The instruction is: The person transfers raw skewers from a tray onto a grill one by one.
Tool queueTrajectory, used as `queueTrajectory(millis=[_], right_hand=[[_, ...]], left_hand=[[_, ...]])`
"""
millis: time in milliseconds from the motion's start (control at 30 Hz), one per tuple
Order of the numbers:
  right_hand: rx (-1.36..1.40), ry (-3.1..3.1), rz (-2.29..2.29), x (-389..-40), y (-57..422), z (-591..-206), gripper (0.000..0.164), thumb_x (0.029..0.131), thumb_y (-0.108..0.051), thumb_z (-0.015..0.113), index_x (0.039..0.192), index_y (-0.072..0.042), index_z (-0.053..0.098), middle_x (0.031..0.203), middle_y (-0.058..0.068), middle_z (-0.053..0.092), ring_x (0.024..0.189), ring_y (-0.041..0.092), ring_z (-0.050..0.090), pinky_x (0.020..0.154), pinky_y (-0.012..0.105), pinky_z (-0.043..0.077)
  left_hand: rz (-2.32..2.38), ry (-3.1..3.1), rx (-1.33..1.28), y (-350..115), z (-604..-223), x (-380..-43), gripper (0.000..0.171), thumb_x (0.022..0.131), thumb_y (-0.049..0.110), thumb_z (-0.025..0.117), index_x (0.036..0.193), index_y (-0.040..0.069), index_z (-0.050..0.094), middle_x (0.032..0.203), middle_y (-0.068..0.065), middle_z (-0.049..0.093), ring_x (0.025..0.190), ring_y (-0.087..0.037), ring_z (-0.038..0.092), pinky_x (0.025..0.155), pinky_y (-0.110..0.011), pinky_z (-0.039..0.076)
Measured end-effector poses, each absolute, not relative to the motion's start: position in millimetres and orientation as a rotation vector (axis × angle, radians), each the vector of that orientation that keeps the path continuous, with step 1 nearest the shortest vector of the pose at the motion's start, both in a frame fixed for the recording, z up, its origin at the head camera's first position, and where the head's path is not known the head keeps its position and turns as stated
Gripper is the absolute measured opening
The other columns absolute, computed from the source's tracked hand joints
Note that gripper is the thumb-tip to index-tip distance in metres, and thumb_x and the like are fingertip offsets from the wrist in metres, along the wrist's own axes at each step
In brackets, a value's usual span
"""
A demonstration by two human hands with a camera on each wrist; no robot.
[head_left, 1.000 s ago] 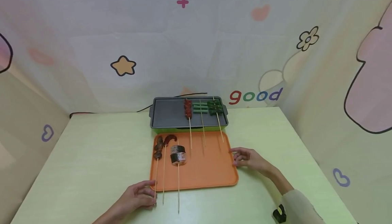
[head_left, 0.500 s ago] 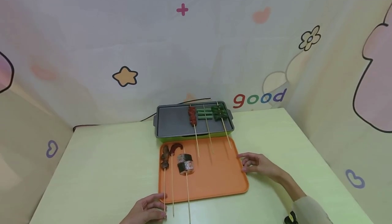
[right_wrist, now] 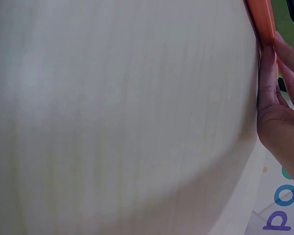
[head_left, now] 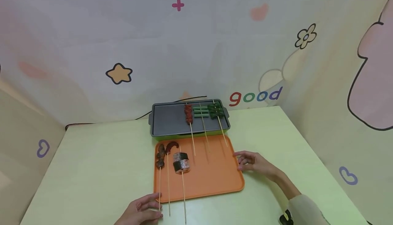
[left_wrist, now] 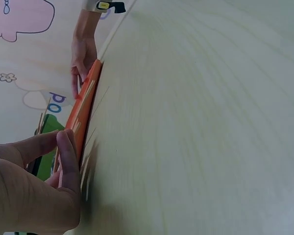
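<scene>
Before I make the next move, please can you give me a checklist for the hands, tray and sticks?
1. Right hand on the orange tray: ok, at its right edge.
2. Left hand firm on the tray: cannot tell; fingers are by the leftmost stick.
3. Food on tray within the rim: ok.
4. Ends of tray sticks inside the tray: not ok, they overhang the near edge.
5. Space above the tray free: not ok, grill sticks reach over it.

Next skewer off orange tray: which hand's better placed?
Probably left: the left hand is at the stick of the leftmost skewer; the right hand is at the right edge of the orange tray.
</scene>
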State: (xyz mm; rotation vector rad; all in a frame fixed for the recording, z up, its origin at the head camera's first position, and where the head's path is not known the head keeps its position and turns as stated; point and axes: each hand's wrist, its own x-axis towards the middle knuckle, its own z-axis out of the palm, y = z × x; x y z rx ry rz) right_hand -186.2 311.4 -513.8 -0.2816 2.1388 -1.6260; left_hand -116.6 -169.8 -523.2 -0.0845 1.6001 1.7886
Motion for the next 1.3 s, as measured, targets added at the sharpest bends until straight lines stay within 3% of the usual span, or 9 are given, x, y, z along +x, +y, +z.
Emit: queueTrajectory(millis=[167,433,600,900,1300], right_hand=[[-0.266,2.159,-1.581,-189,313,-512,0.056,0.097,-0.009,0.069,0.147,0.005,0.048,0.113,0.013,0.063,0.098,0.010,0.062,0.085,0.018,0.055],[-0.246,2.145,-1.551,-189,317,-516,0.055,0.097,-0.008,0.068,0.147,0.003,0.048,0.109,0.007,0.063,0.097,0.010,0.062,0.085,0.018,0.054],[-0.256,2.154,-1.549,-188,315,-514,0.054,0.097,-0.006,0.068,0.147,0.004,0.048,0.110,0.009,0.064,0.097,0.012,0.063,0.085,0.018,0.055],[-0.282,2.139,-1.577,-188,316,-514,0.054,0.097,-0.005,0.067,0.146,0.008,0.047,0.110,0.012,0.063,0.097,0.011,0.062,0.084,0.018,0.054],[-0.311,2.166,-1.562,-189,316,-514,0.053,0.097,-0.004,0.067,0.145,0.007,0.048,0.113,0.018,0.063,0.097,0.011,0.063,0.085,0.018,0.055]], left_hand=[[1.783,1.620,-0.056,-171,-524,-115,0.069,0.090,0.008,0.075,0.149,-0.008,0.044,0.103,0.003,0.074,0.093,-0.015,0.075,0.083,-0.030,0.061],[1.779,1.644,-0.098,-166,-527,-110,0.063,0.092,0.008,0.074,0.146,-0.010,0.046,0.105,0.001,0.075,0.095,-0.017,0.075,0.084,-0.032,0.061],[1.768,1.675,-0.111,-165,-529,-110,0.060,0.092,0.010,0.074,0.143,-0.009,0.050,0.108,-0.001,0.076,0.096,-0.017,0.075,0.084,-0.033,0.061],[1.773,1.672,-0.125,-166,-526,-109,0.065,0.092,0.011,0.074,0.148,-0.008,0.047,0.121,-0.010,0.075,0.100,-0.016,0.076,0.086,-0.031,0.061],[1.783,1.655,-0.277,-172,-516,-105,0.071,0.092,0.015,0.076,0.151,-0.005,0.043,0.120,-0.008,0.074,0.100,-0.019,0.075,0.090,-0.034,0.060]])
